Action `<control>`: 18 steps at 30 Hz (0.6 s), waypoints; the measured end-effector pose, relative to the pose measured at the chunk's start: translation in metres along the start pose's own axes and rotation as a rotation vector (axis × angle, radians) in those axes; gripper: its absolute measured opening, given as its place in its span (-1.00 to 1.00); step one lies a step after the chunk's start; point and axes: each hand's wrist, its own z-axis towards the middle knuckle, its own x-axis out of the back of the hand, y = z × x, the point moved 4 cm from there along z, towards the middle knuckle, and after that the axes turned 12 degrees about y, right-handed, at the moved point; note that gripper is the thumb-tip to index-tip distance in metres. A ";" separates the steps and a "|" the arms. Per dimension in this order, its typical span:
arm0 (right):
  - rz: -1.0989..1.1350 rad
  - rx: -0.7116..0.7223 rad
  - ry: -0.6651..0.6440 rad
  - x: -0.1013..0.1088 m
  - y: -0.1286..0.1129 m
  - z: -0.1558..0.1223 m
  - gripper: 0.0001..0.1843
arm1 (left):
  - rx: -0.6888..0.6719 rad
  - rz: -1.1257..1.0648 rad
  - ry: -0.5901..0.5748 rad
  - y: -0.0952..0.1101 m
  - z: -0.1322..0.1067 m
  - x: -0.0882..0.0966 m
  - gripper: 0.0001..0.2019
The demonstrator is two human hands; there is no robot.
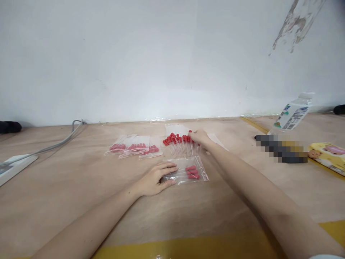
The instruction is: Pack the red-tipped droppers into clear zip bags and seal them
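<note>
A clear zip bag [179, 178] with a few red-bulbed droppers [192, 172] inside lies on the table before me. My left hand [157, 178] grips the left end of this bag, thumb at the near side and fingers over the far side. Just beyond it is a loose pile of droppers [175, 141], with red rubber bulbs and thin clear stems. At the pile's right side, my right hand [198, 137] is closed in a pinch on one dropper [190, 132] by its bulb. The hand partly hides the droppers there.
Several filled zip bags [137, 146] overlap left of the pile. Flat clear bags [176, 129] lie behind it. On the right are a tilted plastic bottle [292, 115], a pixelated dark object [283, 148] and a yellow packet [327, 154]. A grey cable [60, 141] runs along the left.
</note>
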 end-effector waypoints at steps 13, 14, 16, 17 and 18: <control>0.849 -0.289 0.267 0.061 0.072 -0.084 -0.47 | -0.001 0.011 0.006 -0.001 0.000 0.000 -0.59; 0.860 -0.302 0.257 0.057 0.073 -0.087 -0.48 | -0.003 0.006 0.009 -0.001 0.000 0.000 -0.59; 0.884 -0.306 0.221 0.050 0.069 -0.093 -0.50 | -0.001 -0.001 0.016 -0.002 0.000 0.000 -0.59; 0.897 -0.294 0.199 0.047 0.065 -0.095 -0.50 | 0.002 -0.002 0.018 -0.002 -0.001 0.000 -0.59; 0.910 -0.273 0.179 0.044 0.061 -0.097 -0.50 | 0.003 -0.001 0.017 -0.002 -0.001 0.000 -0.59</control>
